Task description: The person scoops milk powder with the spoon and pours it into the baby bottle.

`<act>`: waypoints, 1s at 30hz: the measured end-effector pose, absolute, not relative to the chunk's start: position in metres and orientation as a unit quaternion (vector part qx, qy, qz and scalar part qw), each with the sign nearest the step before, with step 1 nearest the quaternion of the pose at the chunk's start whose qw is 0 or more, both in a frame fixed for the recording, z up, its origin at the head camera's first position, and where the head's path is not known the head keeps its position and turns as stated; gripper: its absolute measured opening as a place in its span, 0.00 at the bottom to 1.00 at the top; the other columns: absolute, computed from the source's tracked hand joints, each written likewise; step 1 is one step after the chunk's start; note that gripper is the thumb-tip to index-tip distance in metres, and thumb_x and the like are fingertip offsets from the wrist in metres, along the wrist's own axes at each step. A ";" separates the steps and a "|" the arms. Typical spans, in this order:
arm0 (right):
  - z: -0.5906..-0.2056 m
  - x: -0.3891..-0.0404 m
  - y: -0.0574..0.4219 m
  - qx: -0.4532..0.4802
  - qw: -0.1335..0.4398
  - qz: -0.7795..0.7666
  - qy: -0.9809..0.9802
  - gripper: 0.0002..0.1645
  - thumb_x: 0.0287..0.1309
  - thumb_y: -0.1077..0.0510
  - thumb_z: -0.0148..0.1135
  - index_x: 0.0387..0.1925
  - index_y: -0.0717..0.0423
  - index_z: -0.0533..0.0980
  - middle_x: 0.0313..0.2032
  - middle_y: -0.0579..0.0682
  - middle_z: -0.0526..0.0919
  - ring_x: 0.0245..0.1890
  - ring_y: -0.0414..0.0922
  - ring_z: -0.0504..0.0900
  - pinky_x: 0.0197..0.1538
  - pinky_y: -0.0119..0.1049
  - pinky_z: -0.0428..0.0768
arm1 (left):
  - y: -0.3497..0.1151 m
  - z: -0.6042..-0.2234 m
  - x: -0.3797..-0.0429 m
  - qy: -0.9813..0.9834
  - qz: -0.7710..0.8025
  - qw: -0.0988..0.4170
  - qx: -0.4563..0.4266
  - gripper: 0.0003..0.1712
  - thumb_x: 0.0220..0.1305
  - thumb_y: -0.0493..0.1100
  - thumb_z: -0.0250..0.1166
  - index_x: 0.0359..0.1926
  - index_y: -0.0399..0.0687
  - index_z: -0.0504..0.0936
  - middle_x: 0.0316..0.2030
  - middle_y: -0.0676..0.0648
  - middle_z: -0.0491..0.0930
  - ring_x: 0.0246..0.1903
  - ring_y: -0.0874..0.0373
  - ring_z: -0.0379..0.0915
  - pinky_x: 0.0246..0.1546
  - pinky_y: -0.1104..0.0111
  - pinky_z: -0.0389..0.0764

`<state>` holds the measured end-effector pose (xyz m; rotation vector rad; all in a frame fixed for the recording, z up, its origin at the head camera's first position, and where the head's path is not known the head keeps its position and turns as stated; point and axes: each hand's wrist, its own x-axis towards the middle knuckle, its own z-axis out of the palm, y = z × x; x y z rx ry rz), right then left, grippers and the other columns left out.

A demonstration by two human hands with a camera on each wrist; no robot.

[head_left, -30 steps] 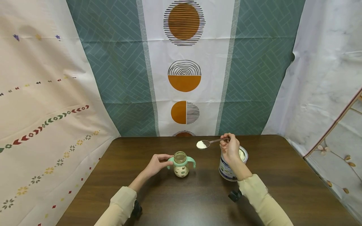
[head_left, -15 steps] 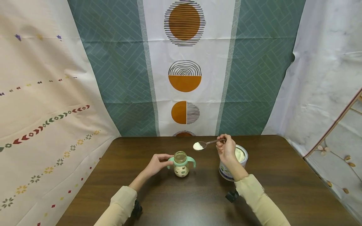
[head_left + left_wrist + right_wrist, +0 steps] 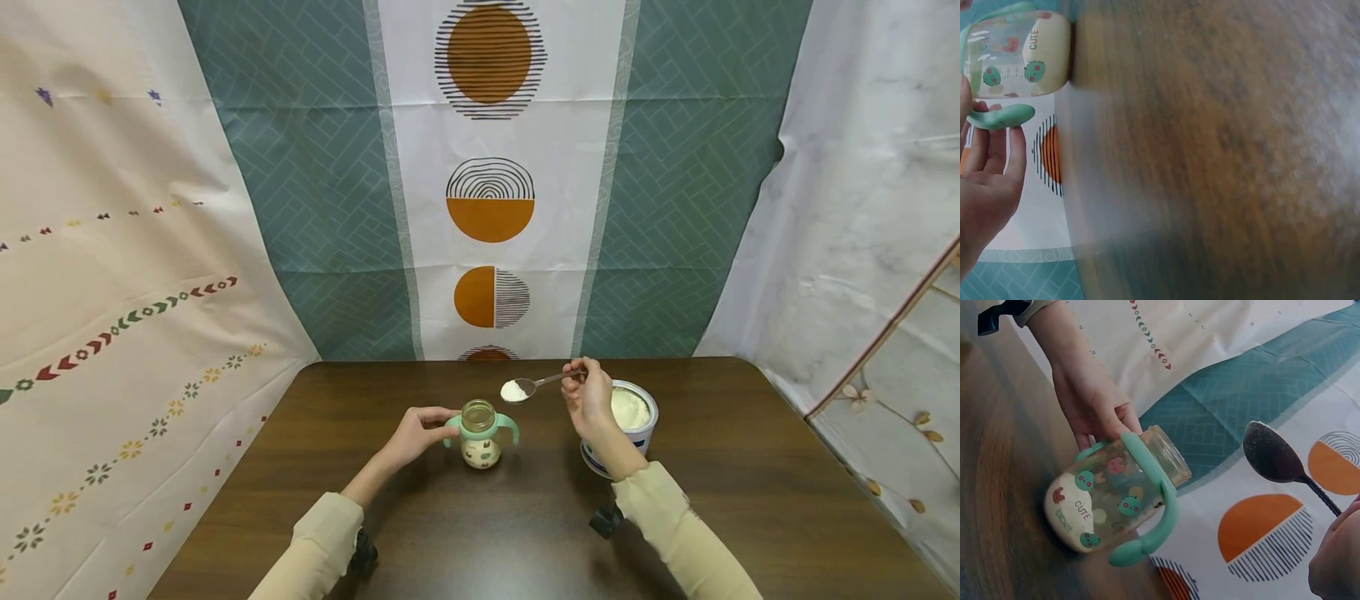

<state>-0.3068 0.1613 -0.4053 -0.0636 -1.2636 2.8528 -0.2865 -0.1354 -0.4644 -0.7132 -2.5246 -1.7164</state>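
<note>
A baby bottle (image 3: 480,446) with green handles and an uncapped neck stands upright on the table, pale powder in its lower part. My left hand (image 3: 420,433) grips its left handle, thumb and fingers around it in the left wrist view (image 3: 997,162). Held by its handle in my right hand (image 3: 591,402), a spoon (image 3: 528,387) heaped with white powder hovers above and to the right of the bottle's mouth, apart from it. The right wrist view shows the underside of the spoon bowl (image 3: 1269,453) and the bottle (image 3: 1107,494).
An open can (image 3: 637,433) of pale powder stands right of the bottle, partly hidden by my right hand and forearm. Everything rests on a dark wooden table (image 3: 495,533). A patterned cloth (image 3: 487,208) hangs behind its far edge.
My right hand has moved left with the loaded spoon, toward the bottle, uncovering more of the can's top. The left hand and the bottle stay in place.
</note>
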 end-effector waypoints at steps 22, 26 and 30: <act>-0.423 -0.312 0.132 -0.017 0.013 0.903 -0.429 0.20 0.74 0.58 0.35 0.26 0.54 0.68 0.23 0.44 0.75 0.14 0.32 0.67 0.17 0.20 0.61 | -0.137 -0.465 -0.287 -0.803 -0.551 -0.002 -0.227 0.18 0.59 0.37 0.69 0.50 0.33 0.83 0.48 0.34 0.83 0.38 0.68 0.79 0.37 0.74 0.79; -0.425 -0.311 0.127 -0.008 0.013 0.900 -0.437 0.19 0.75 0.58 0.34 0.28 0.55 0.67 0.24 0.44 0.75 0.14 0.32 0.67 0.17 0.21 0.62 | -0.138 -0.466 -0.287 -0.803 -0.551 -0.002 -0.228 0.18 0.59 0.37 0.69 0.50 0.34 0.83 0.48 0.34 0.83 0.37 0.67 0.79 0.37 0.73 0.79; -0.426 -0.312 0.123 -0.005 0.012 0.897 -0.442 0.19 0.75 0.58 0.34 0.28 0.54 0.67 0.24 0.44 0.75 0.14 0.32 0.68 0.17 0.21 0.62 | -0.138 -0.465 -0.287 -0.801 -0.552 0.003 -0.233 0.18 0.59 0.37 0.69 0.50 0.34 0.83 0.48 0.35 0.83 0.38 0.65 0.80 0.37 0.73 0.79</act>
